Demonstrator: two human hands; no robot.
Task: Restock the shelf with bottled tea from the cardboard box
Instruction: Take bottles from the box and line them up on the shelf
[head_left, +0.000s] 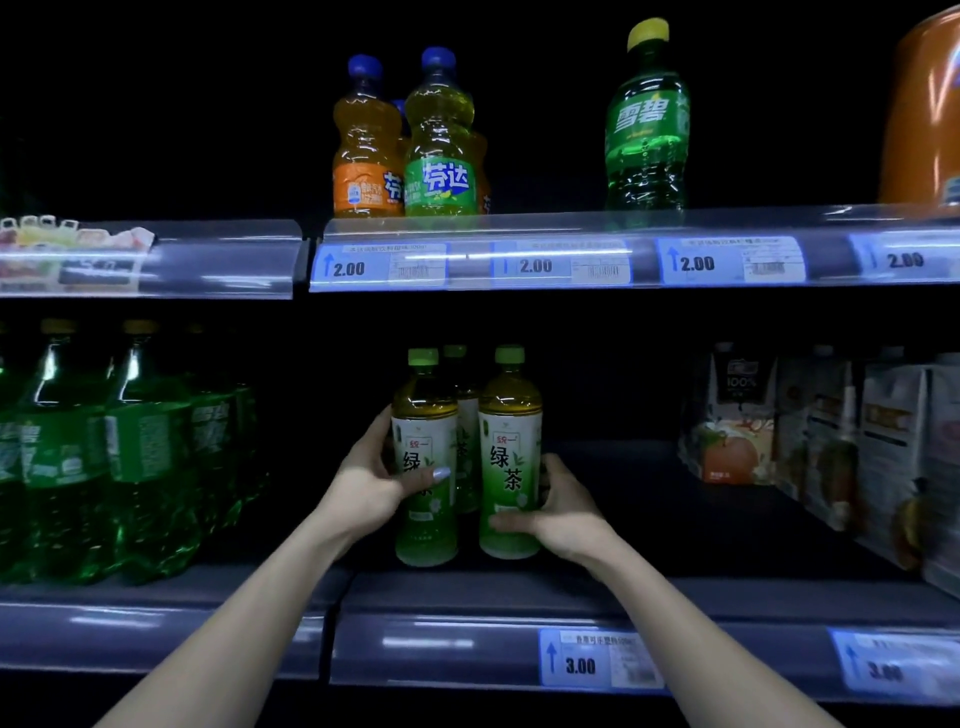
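At centre frame the left hand (371, 480) curls round the left tea bottle (426, 457), thumb across its label; the right hand (558, 512) wraps the lower part of the right tea bottle (510, 452), fingers over its front. Both bottles stand upright on the lower shelf (649, 597), just beside each other, a third tea bottle (465, 415) behind them. Both forearms rise from the bottom edge
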